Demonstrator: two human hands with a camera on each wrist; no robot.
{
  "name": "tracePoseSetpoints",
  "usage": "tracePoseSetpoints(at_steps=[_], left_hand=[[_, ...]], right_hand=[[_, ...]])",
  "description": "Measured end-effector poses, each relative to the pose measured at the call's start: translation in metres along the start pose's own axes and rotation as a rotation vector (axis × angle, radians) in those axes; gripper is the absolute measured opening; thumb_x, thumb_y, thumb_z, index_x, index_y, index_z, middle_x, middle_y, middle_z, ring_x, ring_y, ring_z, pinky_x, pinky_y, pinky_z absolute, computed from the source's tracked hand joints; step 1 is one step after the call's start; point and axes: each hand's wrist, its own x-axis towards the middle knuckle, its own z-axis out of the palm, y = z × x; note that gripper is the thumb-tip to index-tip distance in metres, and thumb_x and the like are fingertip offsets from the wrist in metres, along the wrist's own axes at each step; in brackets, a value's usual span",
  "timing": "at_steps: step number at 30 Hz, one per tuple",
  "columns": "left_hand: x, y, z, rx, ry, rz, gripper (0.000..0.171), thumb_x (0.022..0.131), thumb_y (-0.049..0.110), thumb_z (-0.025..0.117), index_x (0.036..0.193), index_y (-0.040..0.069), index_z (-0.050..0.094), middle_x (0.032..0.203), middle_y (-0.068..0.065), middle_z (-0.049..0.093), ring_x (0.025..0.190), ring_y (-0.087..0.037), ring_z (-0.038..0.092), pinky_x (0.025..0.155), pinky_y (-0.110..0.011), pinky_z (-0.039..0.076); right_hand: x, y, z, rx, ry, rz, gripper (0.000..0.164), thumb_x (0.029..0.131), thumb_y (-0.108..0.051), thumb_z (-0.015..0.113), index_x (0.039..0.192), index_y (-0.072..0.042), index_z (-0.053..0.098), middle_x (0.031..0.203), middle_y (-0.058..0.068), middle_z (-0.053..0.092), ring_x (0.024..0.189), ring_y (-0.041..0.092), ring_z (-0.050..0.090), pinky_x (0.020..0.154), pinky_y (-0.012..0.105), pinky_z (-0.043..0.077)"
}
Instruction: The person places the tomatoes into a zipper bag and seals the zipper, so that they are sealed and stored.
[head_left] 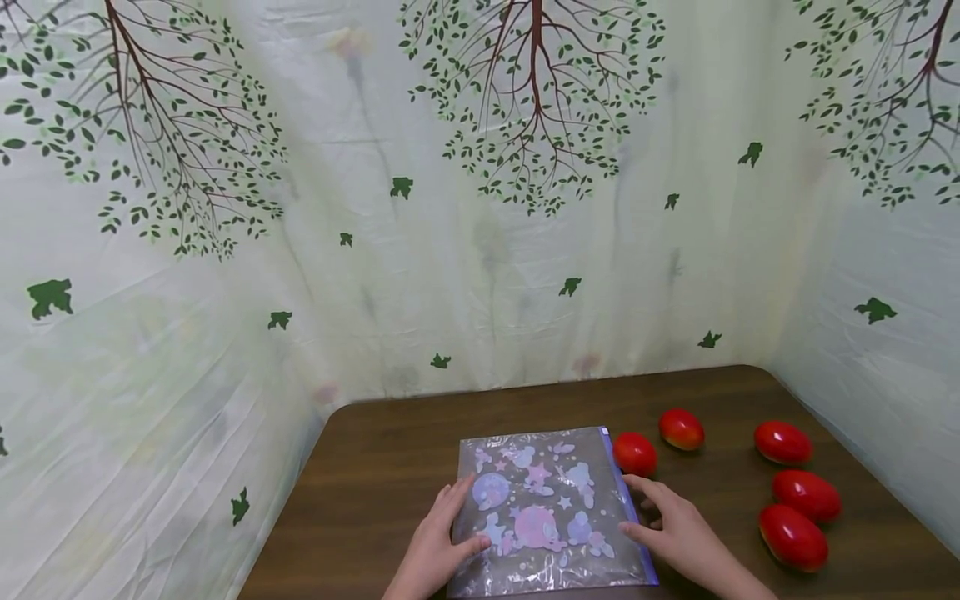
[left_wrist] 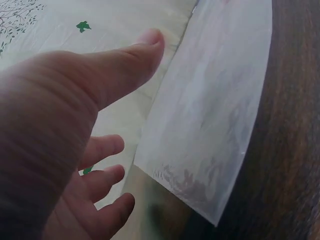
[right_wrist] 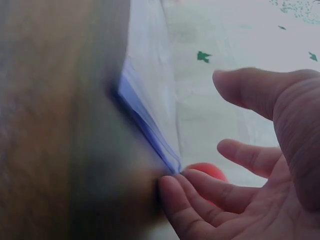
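Note:
A clear plastic zip bag (head_left: 551,508) printed with pastel cartoon figures and stars lies flat on the brown table. Its blue zip edge (head_left: 628,504) runs along the right side. My left hand (head_left: 442,533) is at the bag's left edge, thumb over the print and fingers spread; in the left wrist view the thumb (left_wrist: 132,57) is stretched out beside the bag (left_wrist: 210,110). On the other side my right hand (head_left: 675,525) is at the blue edge, thumb and fingers apart. Fingertips (right_wrist: 172,192) touch close to the corner of the blue strip in the right wrist view.
Two glossy red oval fruits, one at the zip edge (head_left: 634,453) and another behind it (head_left: 682,429), lie beyond my right hand. Three more red fruits (head_left: 793,537) stand in a row on the right. Printed curtains (head_left: 495,292) surround the wooden table (head_left: 360,483).

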Motion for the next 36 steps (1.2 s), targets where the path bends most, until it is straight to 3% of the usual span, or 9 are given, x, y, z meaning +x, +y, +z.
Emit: tracePoseSetpoints(at_steps=[4, 10, 18, 28, 36], left_hand=[[-0.0008, 0.0008, 0.0005, 0.015, -0.001, 0.007, 0.092, 0.079, 0.043, 0.083, 0.157, 0.026, 0.036, 0.152, -0.013, 0.046, 0.136, -0.042, 0.042, 0.101, -0.064, 0.04], [-0.0017, 0.0, 0.0016, 0.056, -0.041, -0.013, 0.099, 0.077, 0.045, 0.084, 0.159, 0.031, 0.03, 0.151, -0.004, 0.048, 0.133, -0.028, 0.048, 0.104, -0.055, 0.042], [-0.0025, -0.0071, 0.0063, 0.134, -0.062, 0.026, 0.102, 0.075, 0.043, 0.087, 0.159, 0.02, 0.032, 0.142, -0.004, 0.053, 0.124, -0.021, 0.051, 0.098, -0.048, 0.047], [-0.0002, -0.0062, 0.0059, 0.156, -0.071, -0.02, 0.1, 0.076, 0.051, 0.084, 0.156, 0.017, 0.037, 0.14, -0.007, 0.053, 0.122, -0.025, 0.053, 0.095, -0.051, 0.049], [-0.0007, -0.0072, 0.0046, 0.193, -0.06, 0.018, 0.089, 0.078, 0.057, 0.079, 0.146, 0.006, 0.052, 0.141, -0.01, 0.054, 0.128, -0.028, 0.051, 0.1, -0.052, 0.046]], right_hand=[[-0.0002, 0.0, 0.004, 0.017, 0.02, -0.002, 0.062, 0.081, -0.032, 0.085, 0.136, -0.015, 0.061, 0.126, 0.006, 0.065, 0.095, 0.019, 0.059, 0.073, 0.026, 0.053], [0.0014, -0.0004, 0.0057, 0.075, 0.03, 0.091, 0.054, 0.081, -0.023, 0.085, 0.13, -0.017, 0.065, 0.122, 0.004, 0.068, 0.088, 0.013, 0.062, 0.071, 0.025, 0.053], [0.0013, 0.0023, 0.0071, 0.172, -0.005, 0.104, 0.047, 0.082, -0.008, 0.082, 0.126, -0.009, 0.067, 0.114, 0.008, 0.07, 0.079, 0.016, 0.065, 0.069, 0.025, 0.054], [0.0033, 0.0045, 0.0074, 0.178, -0.008, 0.093, 0.041, 0.081, -0.005, 0.08, 0.121, -0.006, 0.07, 0.093, 0.002, 0.068, 0.078, 0.017, 0.065, 0.067, 0.025, 0.055], [0.005, 0.0059, 0.0066, 0.222, 0.022, 0.117, 0.04, 0.082, -0.004, 0.08, 0.12, -0.006, 0.072, 0.092, 0.003, 0.068, 0.078, 0.018, 0.064, 0.068, 0.025, 0.055]])
